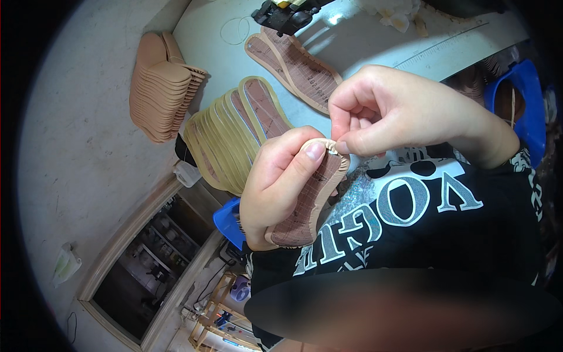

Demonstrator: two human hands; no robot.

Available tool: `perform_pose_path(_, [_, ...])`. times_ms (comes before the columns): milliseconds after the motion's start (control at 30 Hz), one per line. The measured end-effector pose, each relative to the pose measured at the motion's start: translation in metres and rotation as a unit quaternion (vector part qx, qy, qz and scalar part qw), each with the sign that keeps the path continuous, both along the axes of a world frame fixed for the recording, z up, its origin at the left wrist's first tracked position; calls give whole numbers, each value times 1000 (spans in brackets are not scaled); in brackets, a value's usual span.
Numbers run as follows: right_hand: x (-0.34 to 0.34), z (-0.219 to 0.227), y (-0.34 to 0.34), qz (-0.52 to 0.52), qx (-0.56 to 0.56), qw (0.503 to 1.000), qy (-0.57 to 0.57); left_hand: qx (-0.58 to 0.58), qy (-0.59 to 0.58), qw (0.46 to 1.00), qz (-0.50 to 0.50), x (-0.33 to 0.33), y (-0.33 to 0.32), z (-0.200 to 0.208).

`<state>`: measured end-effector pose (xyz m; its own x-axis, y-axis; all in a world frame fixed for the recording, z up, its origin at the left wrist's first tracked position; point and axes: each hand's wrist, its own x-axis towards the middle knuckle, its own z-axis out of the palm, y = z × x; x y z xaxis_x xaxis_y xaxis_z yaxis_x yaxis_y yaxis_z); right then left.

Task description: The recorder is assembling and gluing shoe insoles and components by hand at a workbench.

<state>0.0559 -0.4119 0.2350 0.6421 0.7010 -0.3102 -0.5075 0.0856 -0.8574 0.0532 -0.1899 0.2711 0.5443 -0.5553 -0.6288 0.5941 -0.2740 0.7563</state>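
Centre of the frame, the left hand (275,185) is wrapped around an insole (308,205), brown patterned side facing the camera, pale edging round its rim. The thumb lies flat along the insole's upper part, its nail near the top edge, and the fingers curl behind. The insole runs from centre frame down toward lower centre, tilted, held up in front of a black shirt (422,234) with large pale lettering.

Right of centre, the right hand (393,114) comes in from the right, thumb and forefinger pinched shut on the top tip of the insole, right beside the left thumbnail. The other fingers are curled loosely above. What exactly is nipped between them at the tip is too small to tell.

Behind the hands, left of centre, a fanned stack (231,132) of like insoles lies on a pale table (363,41), pale rims overlapping. Upper centre, two more insoles (293,64) lie flat, side by side. Upper left, a pile of plain tan soles (161,88) leans at the table's edge. At the top edge sits a dark tool (284,14), and at the far right a blue bin (531,100).
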Motion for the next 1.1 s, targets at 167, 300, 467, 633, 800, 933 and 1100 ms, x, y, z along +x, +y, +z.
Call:
perform_pose_path(167, [-6, 1, -1, -39, -27, 991, -122, -15, 5, 1000, 1, -2, 0, 1])
perform_pose_path(300, [2, 9, -4, 10, 11, 1000, 20, -34, 8, 999, 14, -8, 1, 5])
perform_pose_path(467, [6, 3, -5, 20, 19, 1000, 7, -39, -1, 999, 3, -9, -2, 5])
perform_pose_path(633, [11, 2, -7, 65, -18, 994, -88, -23, -35, 999, -25, -9, -4, 1])
perform_pose_path(800, [18, 10, -4, 97, -96, 973, -188, -12, -35, 999, -35, -8, -6, -3])
perform_pose_path(933, [19, 0, -10, 97, 0, 993, -66, -32, -17, 999, -6, -8, -6, -2])
perform_pose_path(1100, [14, -9, -11, 75, 49, 995, -34, -37, -8, 999, -12, -4, -1, -3])
